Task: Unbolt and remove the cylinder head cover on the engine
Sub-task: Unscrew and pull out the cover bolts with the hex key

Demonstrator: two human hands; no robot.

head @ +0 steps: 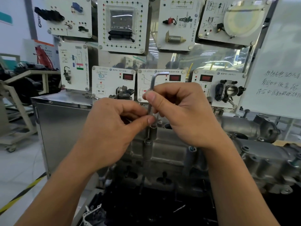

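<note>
A grey cast-metal cylinder head cover [169, 149] lies across the lower middle of the view. An L-shaped hex key [153, 85] stands upright over a bolt boss [148, 141] at the cover's near left part, its short arm pointing right at the top. My right hand [180, 113] pinches the key's shaft just below the bend. My left hand [114, 132] pinches the shaft lower down, thumb against it just above the boss. The key's tip and the bolt head are hidden in the boss.
A wall of white training panels with sensors stands behind the engine, among them a throttle body panel [228, 92]. A steel cabinet [65, 128] is at the left, a whiteboard [276, 62] at the right. More engine castings [268, 162] extend right. Yellow-black floor tape [21, 194] runs lower left.
</note>
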